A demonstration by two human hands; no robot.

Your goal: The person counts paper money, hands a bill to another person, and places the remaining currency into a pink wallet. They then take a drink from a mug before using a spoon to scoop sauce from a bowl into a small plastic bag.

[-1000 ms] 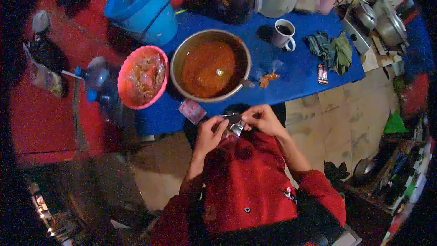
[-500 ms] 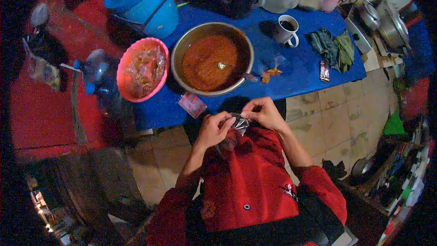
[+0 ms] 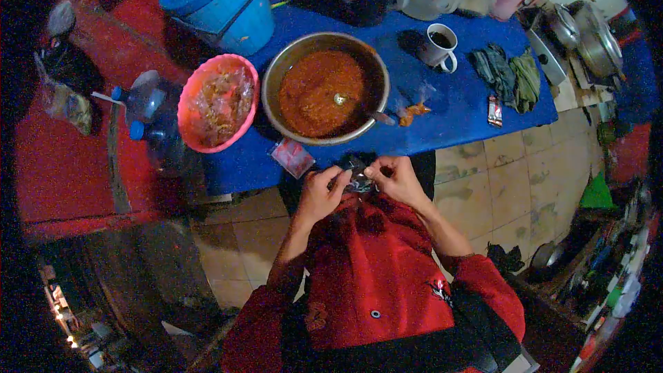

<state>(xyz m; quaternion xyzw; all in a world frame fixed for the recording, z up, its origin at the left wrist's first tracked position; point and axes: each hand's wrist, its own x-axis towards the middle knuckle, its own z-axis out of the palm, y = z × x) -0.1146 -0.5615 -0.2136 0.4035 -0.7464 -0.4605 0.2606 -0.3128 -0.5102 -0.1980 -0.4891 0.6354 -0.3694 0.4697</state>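
Observation:
My left hand (image 3: 321, 195) and my right hand (image 3: 399, 181) are close together in front of my red top, just off the table's near edge. Both are closed in a pinch on a small shiny plastic bag (image 3: 359, 181), which spans the gap between them; its contents cannot be made out. A flat clear packet with pink in it (image 3: 293, 158) lies on the table edge beside my left hand. Beyond my hands stands a wide metal bowl (image 3: 268, 105) of reddish-brown sauce, with a spoon (image 3: 382, 118) leaning over its right rim.
Left of the bowl is a pink basin (image 3: 184, 114) with plastic-wrapped food, then a blue bucket (image 3: 242, 21) behind. On the blue table (image 3: 442, 131) to the right are a white mug (image 3: 440, 55) of dark liquid, an orange-filled bag (image 3: 413, 113), a small sachet (image 3: 494, 111) and crumpled cloths (image 3: 525, 79).
My hands have drawn slightly apart, and the plastic bag now shows spread between them, reaching higher toward the table. The things on the table have stayed in place.

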